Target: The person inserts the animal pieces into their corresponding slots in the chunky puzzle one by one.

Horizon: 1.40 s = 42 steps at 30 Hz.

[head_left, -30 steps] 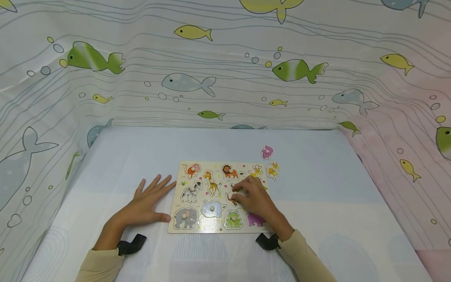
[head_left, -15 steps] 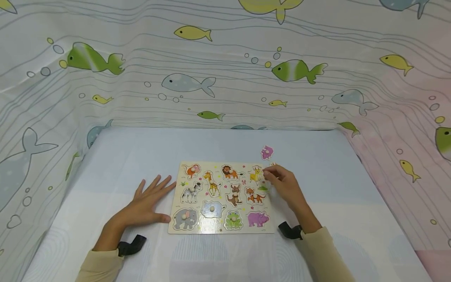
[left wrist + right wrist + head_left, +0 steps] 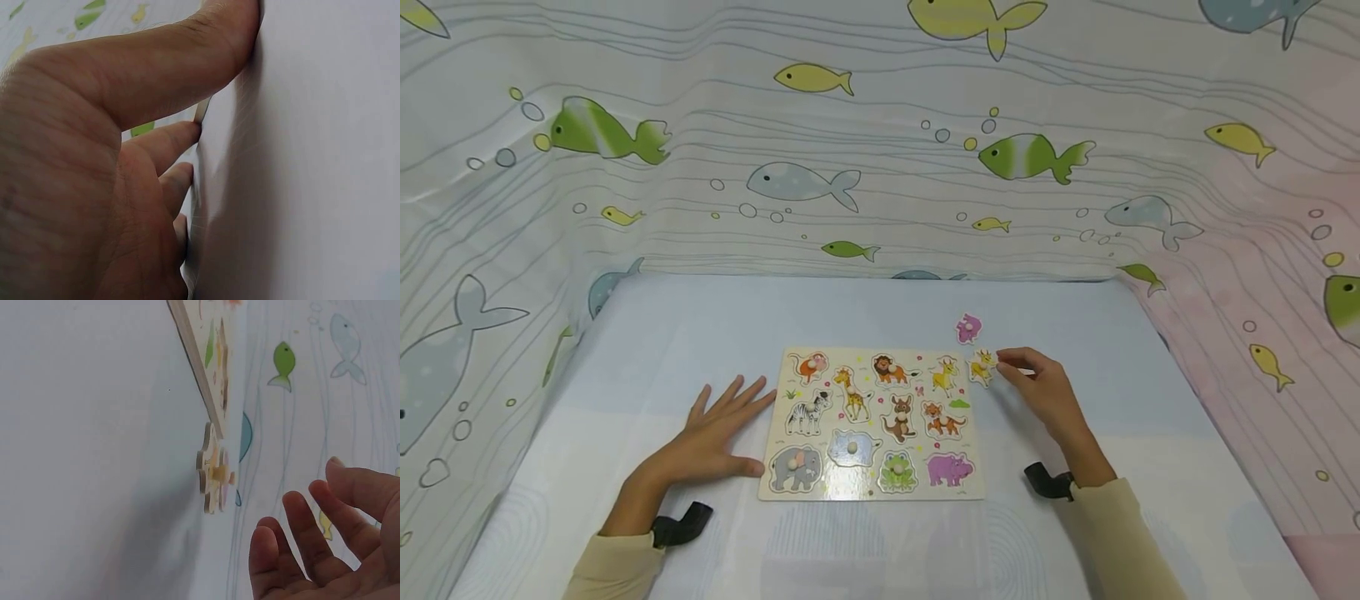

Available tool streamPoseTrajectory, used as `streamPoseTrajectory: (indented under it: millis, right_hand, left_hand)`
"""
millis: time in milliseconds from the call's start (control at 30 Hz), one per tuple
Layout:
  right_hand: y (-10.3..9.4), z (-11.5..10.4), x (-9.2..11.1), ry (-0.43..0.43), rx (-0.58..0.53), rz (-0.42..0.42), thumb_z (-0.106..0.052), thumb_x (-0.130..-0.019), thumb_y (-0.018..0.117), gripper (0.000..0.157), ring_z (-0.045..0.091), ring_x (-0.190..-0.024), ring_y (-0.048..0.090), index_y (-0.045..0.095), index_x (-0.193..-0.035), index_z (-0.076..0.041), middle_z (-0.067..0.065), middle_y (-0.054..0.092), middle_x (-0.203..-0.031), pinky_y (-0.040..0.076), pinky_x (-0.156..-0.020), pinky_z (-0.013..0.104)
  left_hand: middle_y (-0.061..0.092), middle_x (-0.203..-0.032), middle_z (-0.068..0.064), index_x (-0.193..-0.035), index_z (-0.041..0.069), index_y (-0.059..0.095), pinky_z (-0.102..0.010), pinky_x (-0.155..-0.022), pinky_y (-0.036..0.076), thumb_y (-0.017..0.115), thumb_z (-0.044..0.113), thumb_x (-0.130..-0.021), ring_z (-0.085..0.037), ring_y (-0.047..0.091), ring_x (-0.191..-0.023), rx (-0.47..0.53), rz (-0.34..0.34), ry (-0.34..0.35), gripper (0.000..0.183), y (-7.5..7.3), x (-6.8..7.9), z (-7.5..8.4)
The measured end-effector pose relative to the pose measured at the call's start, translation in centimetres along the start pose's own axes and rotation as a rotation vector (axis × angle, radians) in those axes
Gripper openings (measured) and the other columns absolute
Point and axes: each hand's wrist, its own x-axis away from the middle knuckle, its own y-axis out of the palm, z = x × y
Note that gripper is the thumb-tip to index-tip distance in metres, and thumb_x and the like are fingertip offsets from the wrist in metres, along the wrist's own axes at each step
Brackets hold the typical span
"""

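Observation:
My left hand (image 3: 711, 437) lies with fingers spread at the left edge of a wooden animal puzzle board (image 3: 865, 493); thumb and fingertips meet that edge. My right hand (image 3: 1045, 392) hovers beside a yellow goat puzzle piece (image 3: 981, 368), which lies by the board's upper right corner. In the right wrist view, the goat piece's peg (image 3: 220, 474) is visible, and the loosely bent fingers (image 3: 303, 515) hold nothing, apart from it. A purple hippo piece (image 3: 968, 328) lies just beyond. On the board, the goat slot (image 3: 945, 377) and the hippo slot (image 3: 951, 469) show printed pictures without pegs.
Other pegged pieces sit in the board, among them an elephant (image 3: 795, 468), a frog (image 3: 897, 472) and a lion (image 3: 891, 369). A pale cloth (image 3: 1150, 400) covers the table. Behind it hangs a fish-print curtain (image 3: 910, 192).
My right hand has moved from the kangaroo and tiger pieces on the board rightward to beside the goat piece, uncovering them. My left hand has stayed at the board's edge.

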Motion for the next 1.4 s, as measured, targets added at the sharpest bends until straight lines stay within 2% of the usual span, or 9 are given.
streamPoseTrajectory:
  millis: [167,333,500,667,967,1200,1400]
  right_hand:
    - [-0.3,-0.6,-0.1,0.071,-0.044,-0.013,-0.069,-0.074,0.058,0.047,0.016,-0.104,0.059,0.061,-0.111,-0.041,-0.013,0.058,-0.122,0.050,-0.086,0.043]
    - [-0.6,-1.8,0.1,0.091,-0.054,-0.035,-0.068,-0.073,0.059,0.051,0.023,-0.105,0.062,0.062,-0.112,-0.036,-0.007,0.055,-0.129,0.050,-0.087,0.047]
    - [-1.3,-3.9,0.6,0.102,-0.101,-0.079,-0.060,-0.077,0.062,0.054,0.029,-0.112,0.059,0.062,-0.119,-0.026,0.001,0.053,-0.134,0.048,-0.092,0.050]
    - [-1.9,-5.3,1.0,0.118,-0.123,-0.119,-0.049,-0.083,0.063,0.049,0.030,-0.118,0.056,0.060,-0.122,-0.020,0.004,0.051,-0.136,0.045,-0.097,0.050]
    - [-1.5,-4.6,0.6,0.110,-0.138,-0.115,-0.045,-0.083,0.065,0.045,0.028,-0.122,0.053,0.061,-0.120,-0.020,0.003,0.052,-0.135,0.044,-0.100,0.048]
    - [-1.1,-4.2,0.3,0.121,-0.088,-0.090,-0.045,-0.082,0.066,0.044,0.031,-0.126,0.049,0.062,-0.119,-0.020,0.005,0.051,-0.135,0.041,-0.103,0.048]
    - [-0.8,-4.2,0.1,0.098,-0.057,-0.077,-0.038,-0.084,0.067,0.040,0.028,-0.129,0.044,0.062,-0.118,-0.018,0.005,0.053,-0.132,0.038,-0.106,0.047]
  left_hand:
    - [0.019,-0.156,-0.005,-0.146,0.028,0.030,-0.061,-0.110,-0.009,0.067,0.073,-0.057,-0.037,0.006,-0.144,0.000,0.008,-0.005,0.106,0.0,0.0,0.0]
    - [0.019,-0.156,-0.005,-0.146,0.028,0.029,-0.061,-0.110,-0.009,0.066,0.073,-0.058,-0.037,0.006,-0.144,-0.003,0.007,-0.005,0.106,0.0,0.1,0.1]
    - [0.020,-0.156,-0.005,-0.146,0.027,0.030,-0.062,-0.110,-0.008,0.067,0.072,-0.057,-0.037,0.006,-0.144,-0.001,0.012,-0.005,0.107,0.0,0.0,0.1]
    - [0.020,-0.156,-0.005,-0.146,0.027,0.031,-0.061,-0.110,-0.009,0.067,0.073,-0.056,-0.037,0.007,-0.144,0.004,0.011,-0.007,0.107,0.0,0.0,0.2]
    - [0.018,-0.157,-0.003,-0.146,0.029,0.029,-0.059,-0.111,-0.012,0.066,0.075,-0.055,-0.035,0.005,-0.145,0.006,-0.014,-0.023,0.109,0.0,0.0,0.1]
    - [0.020,-0.156,-0.005,-0.146,0.026,0.031,-0.061,-0.110,-0.009,0.068,0.073,-0.055,-0.037,0.007,-0.144,0.010,0.005,-0.012,0.108,0.0,-0.1,0.2]
    - [0.019,-0.156,-0.004,-0.146,0.027,0.030,-0.061,-0.110,-0.009,0.067,0.072,-0.056,-0.037,0.006,-0.144,0.011,-0.008,-0.021,0.107,-0.2,0.0,0.2]
